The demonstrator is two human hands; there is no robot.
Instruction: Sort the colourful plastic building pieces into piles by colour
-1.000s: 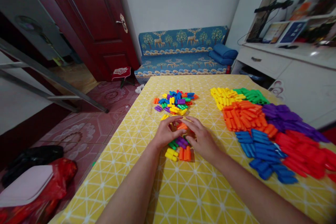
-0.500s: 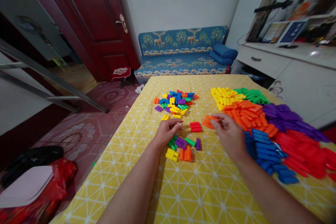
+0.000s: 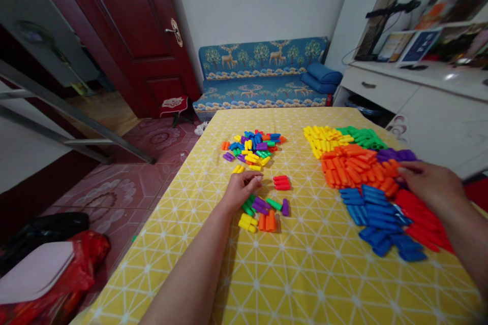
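My left hand (image 3: 243, 189) hovers low over the table, its fingers loosely stretched and nothing seen in them. Around it lie small bullet-shaped plastic blocks: red ones (image 3: 281, 183) to the right, purple ones (image 3: 260, 205), green ones, yellow ones (image 3: 247, 222) and orange ones (image 3: 267, 221) nearer me. My right hand (image 3: 432, 183) is at the right end of the orange pile (image 3: 348, 165). Its thumb and fingers pinch orange blocks (image 3: 390, 167) there. The hand partly covers the purple pile (image 3: 396, 155) and the red pile (image 3: 421, 218).
A mixed-colour heap of blocks (image 3: 253, 146) lies farther back on the yellow tablecloth (image 3: 290, 274). Yellow (image 3: 326, 138), green (image 3: 362, 137) and blue (image 3: 381, 218) piles stand on the right. A blue sofa (image 3: 263, 73) is behind the table, a white cabinet (image 3: 430, 106) to the right.
My right hand has moved right with the orange blocks, from near the red blocks to the far end of the orange pile. My left hand has stayed nearly in place.
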